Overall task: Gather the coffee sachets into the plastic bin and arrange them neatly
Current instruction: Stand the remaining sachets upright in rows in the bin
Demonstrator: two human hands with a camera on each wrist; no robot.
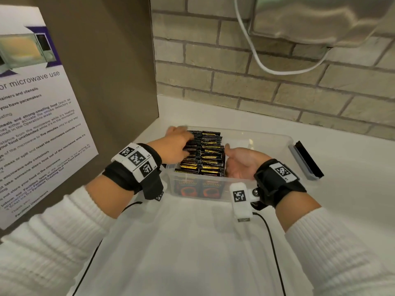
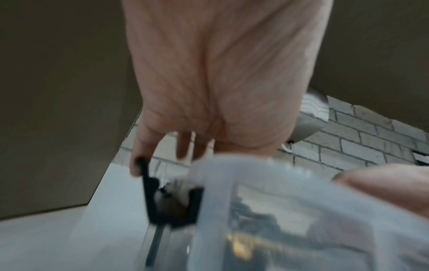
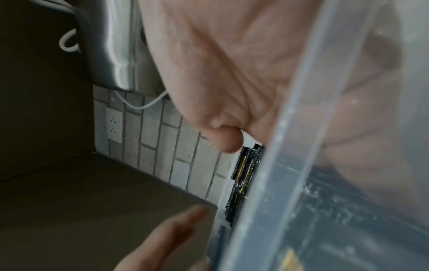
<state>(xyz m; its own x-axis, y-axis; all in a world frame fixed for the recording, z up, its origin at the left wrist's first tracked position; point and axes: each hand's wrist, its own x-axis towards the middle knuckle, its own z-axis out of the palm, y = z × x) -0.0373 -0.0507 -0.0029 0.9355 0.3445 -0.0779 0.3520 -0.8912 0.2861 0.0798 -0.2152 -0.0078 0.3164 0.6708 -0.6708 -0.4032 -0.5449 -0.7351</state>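
Note:
A clear plastic bin (image 1: pixel 267 134) stands on the white counter. Black-and-gold coffee sachets (image 1: pixel 210 154) stand on edge in two rows in its left half, and two of their fronts show through the near wall. My left hand (image 1: pixel 181 143) lies on top of the left row with its fingers stretched over the sachets. Inside the bin, my right hand (image 1: pixel 232 160) is just right of the rows, its flat palm against the side of the right row and its thumb up. In the right wrist view the sachets' edges (image 3: pixel 243 170) show beside the bin wall (image 3: pixel 278 165).
A brown side panel with a microwave notice (image 1: pixel 38 116) rises close on the left. A brick wall runs behind, with a white cable (image 1: pixel 256 58) and a steel appliance (image 1: pixel 320 18) above. The bin's grey-and-black latch (image 1: pixel 307 160) sticks out on its right end.

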